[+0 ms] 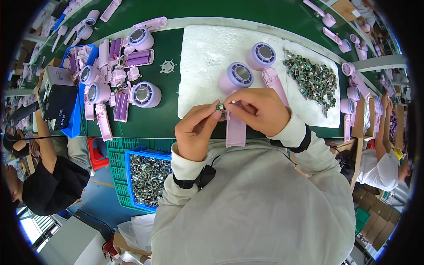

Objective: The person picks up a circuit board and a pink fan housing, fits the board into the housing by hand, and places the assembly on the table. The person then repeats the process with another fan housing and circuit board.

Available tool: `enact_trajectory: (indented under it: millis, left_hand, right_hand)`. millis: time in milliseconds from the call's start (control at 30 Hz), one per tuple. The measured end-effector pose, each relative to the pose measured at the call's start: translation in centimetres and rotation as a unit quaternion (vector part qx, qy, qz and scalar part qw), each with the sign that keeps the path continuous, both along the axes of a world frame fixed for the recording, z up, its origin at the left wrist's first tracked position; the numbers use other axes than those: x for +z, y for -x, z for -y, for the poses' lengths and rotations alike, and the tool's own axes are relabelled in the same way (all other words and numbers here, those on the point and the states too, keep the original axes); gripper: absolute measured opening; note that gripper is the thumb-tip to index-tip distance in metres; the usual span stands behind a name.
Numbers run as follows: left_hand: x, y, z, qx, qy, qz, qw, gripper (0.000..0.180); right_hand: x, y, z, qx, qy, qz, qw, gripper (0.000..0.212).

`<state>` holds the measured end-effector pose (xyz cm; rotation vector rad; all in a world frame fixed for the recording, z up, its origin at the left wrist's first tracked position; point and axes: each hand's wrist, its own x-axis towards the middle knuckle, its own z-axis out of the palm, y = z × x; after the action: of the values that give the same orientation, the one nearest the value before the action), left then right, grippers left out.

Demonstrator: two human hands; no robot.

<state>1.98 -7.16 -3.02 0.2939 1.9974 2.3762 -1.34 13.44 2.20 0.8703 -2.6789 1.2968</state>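
Note:
My left hand (194, 130) pinches a small green circuit board (220, 107) between thumb and fingertips. Close against it, the fingers of my right hand (267, 110) are pressed together; a tiny white bit (234, 102) shows at them, too small to name. Beneath both hands lies a pink handheld fan, its round lilac head (239, 76) on the white foam sheet (201, 57) and its handle (236, 130) reaching the table's front edge. My right hand covers the part between. A second fan (263, 55) lies just beyond, its handle pointing toward my right wrist.
A heap of small circuit boards (311, 79) covers the foam's right side. Fan parts (121, 104) and a blue bin (70, 128) crowd the table's left. Below the edge stands a blue crate (150, 179) of small parts. Co-workers sit at left (53, 181) and right (377, 165).

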Motion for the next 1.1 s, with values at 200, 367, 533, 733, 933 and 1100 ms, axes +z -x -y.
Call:
enact_trajectory:
  millis: [200, 367, 533, 733, 933, 1100]
  left_hand:
    - [-1.5, 0.1, -0.6, -0.087, -0.176, 0.090, 0.977, 0.031]
    - [-0.9, -0.2, -1.3, -0.047, -0.140, 0.093, 0.985, 0.032]
    - [0.0, -0.5, -1.6, -0.022, -0.115, 0.090, 0.989, 0.030]
    - [-0.1, -1.1, -1.3, 0.055, 0.035, 0.063, 0.996, 0.028]
    - [-0.6, -1.1, -1.2, 0.048, 0.078, 0.033, 0.995, 0.028]
    - [-0.9, -1.3, -1.6, 0.088, 0.060, 0.024, 0.994, 0.028]
  right_hand:
    - [0.5, -0.7, -0.4, -0.054, 0.100, 0.202, 0.973, 0.016]
    - [0.2, -1.4, -0.1, -0.073, 0.066, 0.120, 0.988, 0.014]
    - [-0.8, -0.7, 0.0, -0.057, 0.046, -0.023, 0.997, 0.015]
    - [-2.2, -1.1, 0.1, -0.012, -0.021, -0.060, 0.998, 0.014]
    - [-1.5, -0.9, 0.0, 0.014, -0.054, -0.048, 0.997, 0.015]
    - [-0.8, -0.7, 0.3, 0.009, -0.084, -0.060, 0.995, 0.014]
